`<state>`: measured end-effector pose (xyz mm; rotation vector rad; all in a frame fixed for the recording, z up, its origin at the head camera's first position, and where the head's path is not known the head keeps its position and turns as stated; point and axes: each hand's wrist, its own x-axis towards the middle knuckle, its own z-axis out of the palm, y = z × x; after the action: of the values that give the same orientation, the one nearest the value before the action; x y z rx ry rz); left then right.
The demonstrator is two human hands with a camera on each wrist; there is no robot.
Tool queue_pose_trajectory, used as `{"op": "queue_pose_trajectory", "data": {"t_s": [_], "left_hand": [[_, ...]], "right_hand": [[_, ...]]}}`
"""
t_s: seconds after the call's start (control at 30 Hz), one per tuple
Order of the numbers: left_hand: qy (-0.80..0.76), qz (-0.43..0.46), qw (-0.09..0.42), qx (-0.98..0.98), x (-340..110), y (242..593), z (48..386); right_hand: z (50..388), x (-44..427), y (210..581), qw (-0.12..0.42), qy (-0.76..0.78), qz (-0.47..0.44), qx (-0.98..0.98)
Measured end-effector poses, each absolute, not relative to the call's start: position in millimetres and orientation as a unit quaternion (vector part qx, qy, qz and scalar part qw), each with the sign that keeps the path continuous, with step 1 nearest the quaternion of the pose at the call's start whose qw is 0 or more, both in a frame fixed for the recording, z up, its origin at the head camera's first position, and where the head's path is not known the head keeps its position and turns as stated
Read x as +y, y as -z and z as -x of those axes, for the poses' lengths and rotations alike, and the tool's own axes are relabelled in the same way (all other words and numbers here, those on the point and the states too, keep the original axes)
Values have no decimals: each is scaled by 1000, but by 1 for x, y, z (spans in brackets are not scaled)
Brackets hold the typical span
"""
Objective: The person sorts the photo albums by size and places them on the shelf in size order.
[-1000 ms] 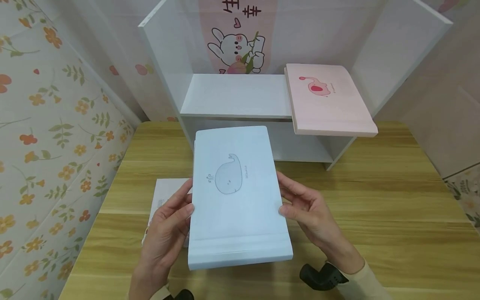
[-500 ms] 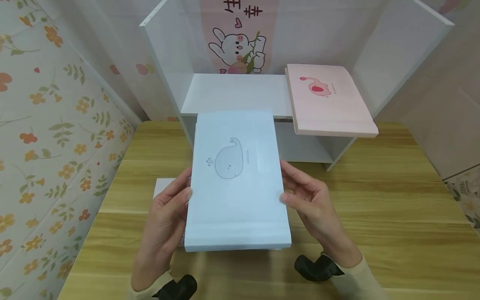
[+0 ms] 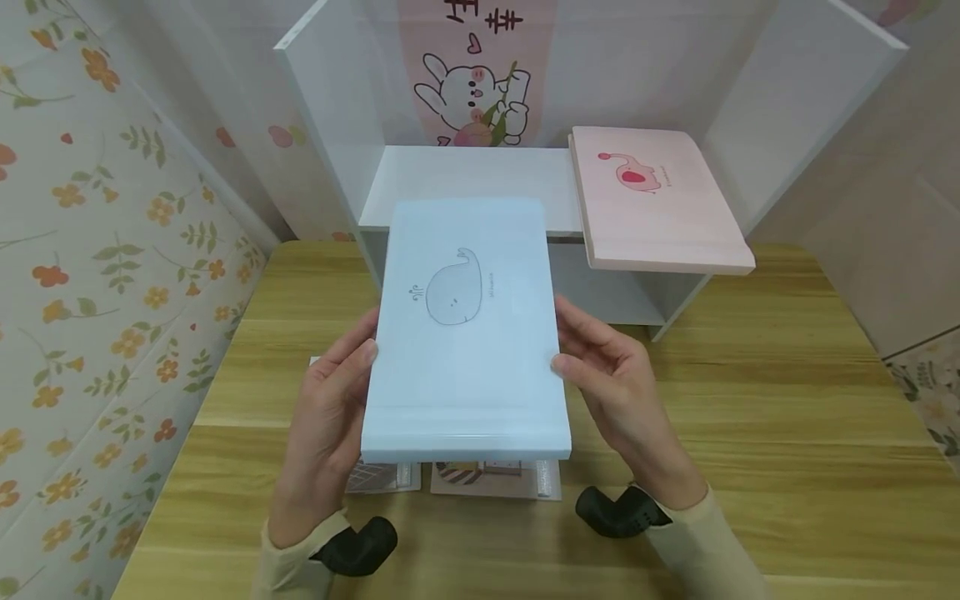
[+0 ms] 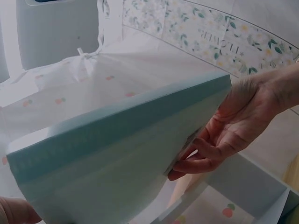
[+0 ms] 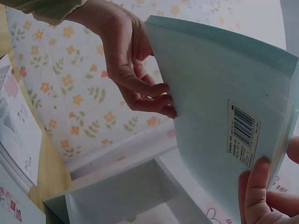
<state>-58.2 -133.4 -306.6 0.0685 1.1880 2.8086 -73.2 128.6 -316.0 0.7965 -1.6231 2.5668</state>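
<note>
A light blue notebook [image 3: 468, 358] with a whale drawing is held up above the table, its near edge lower in the head view. My left hand [image 3: 324, 421] grips its left edge, thumb on the cover and fingers underneath. On the opposite edge, my right hand [image 3: 617, 392] pinches it in the same way. The right wrist view shows a barcode label [image 5: 243, 133] on the notebook's underside. Behind it stands a white desk shelf [image 3: 480, 187], which the notebook's far end partly overlaps in the head view.
A pink notebook [image 3: 663, 221] with an elephant drawing lies on the shelf's right side, jutting past its front edge. Two printed booklets, one at left [image 3: 382, 477] and one in the middle [image 3: 495, 482], lie on the wooden table [image 3: 772, 433], mostly hidden beneath the blue notebook.
Both hands have moved the blue notebook forward, toward the shelf. Its far end now overlaps the shelf in view, and the near ends of the booklets show below it.
</note>
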Motion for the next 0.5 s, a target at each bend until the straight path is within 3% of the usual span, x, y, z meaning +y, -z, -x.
{"op": "queue_pose_trajectory", "data": {"t_s": [0.5], "left_hand": [[-930, 5, 47, 364, -131, 305, 72]], "right_hand": [[89, 122, 316, 16, -825, -219, -520]]}}
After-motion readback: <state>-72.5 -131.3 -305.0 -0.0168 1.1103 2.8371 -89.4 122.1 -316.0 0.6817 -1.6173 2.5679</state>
